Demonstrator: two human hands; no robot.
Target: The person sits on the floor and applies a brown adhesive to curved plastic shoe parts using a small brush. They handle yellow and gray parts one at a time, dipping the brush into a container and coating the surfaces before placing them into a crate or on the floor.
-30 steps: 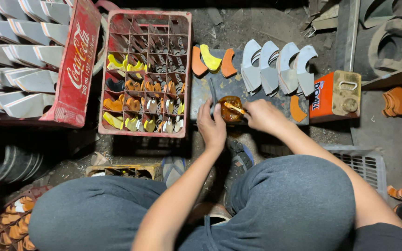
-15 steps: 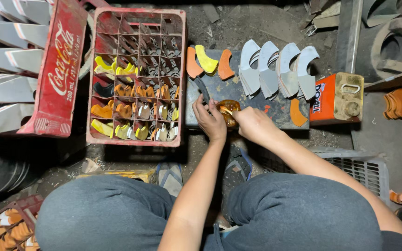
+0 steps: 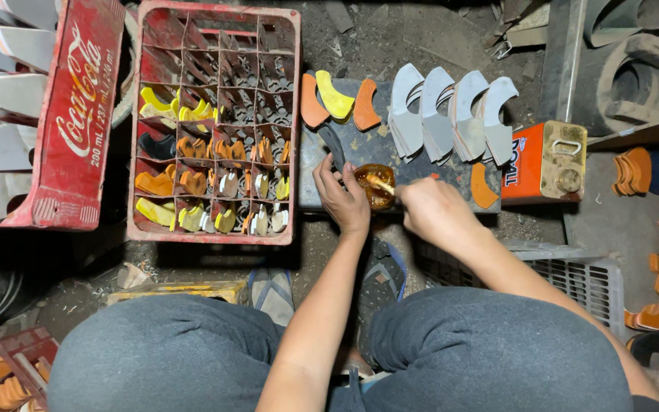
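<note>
My left hand (image 3: 342, 200) rests on a grey work board (image 3: 429, 174) and pinches a dark, narrow shoe piece (image 3: 332, 145) that sticks out away from me. My right hand (image 3: 432, 214) grips a small brush (image 3: 380, 183) whose tip is in a round pot of amber glue (image 3: 371, 194) between the two hands. At the far edge of the board lie two orange cut pieces (image 3: 313, 101) and a yellow one (image 3: 335, 95). Beside them are several stacks of grey curved pieces (image 3: 451, 114).
A red compartment crate (image 3: 215, 229) holding yellow, orange and white cut pieces sits left of the board. Another red crate (image 3: 78, 114) stands on its side further left. An orange tin can (image 3: 547, 162) is right of the board, with a grey plastic basket (image 3: 581, 275) nearer me. My knees fill the foreground.
Both hands stay at the glue pot. My right hand has shifted slightly with the brush. The view has swayed a little to the side and back.
</note>
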